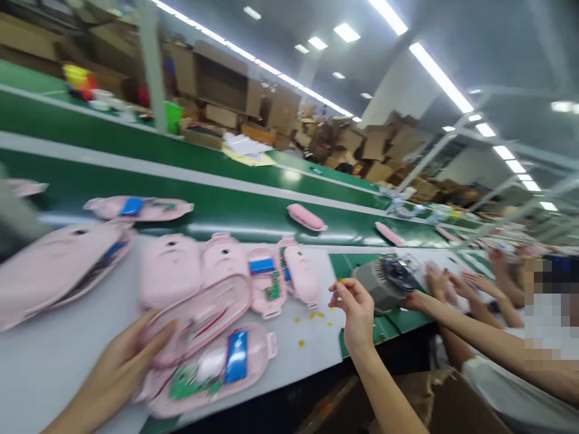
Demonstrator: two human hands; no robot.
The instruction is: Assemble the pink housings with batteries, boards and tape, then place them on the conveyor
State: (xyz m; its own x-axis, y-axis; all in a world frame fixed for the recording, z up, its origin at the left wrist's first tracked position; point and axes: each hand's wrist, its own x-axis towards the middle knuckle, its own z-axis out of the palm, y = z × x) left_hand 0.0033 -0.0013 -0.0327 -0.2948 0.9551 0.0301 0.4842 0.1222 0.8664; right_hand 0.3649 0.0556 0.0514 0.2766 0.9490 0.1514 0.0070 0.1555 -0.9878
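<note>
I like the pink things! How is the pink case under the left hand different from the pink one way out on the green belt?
The open pink plastic shell shows a blue battery and green board; the closed pink plastic case shows none. The left hand touches the first; the second lies alone. Both are pink.

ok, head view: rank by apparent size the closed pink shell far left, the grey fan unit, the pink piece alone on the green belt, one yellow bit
1. Pink shell, though nearness to the camera inflates it.
2. Fan unit.
3. Belt piece, farther off, so true size against the fan unit is unsure.
4. Yellow bit.
</note>
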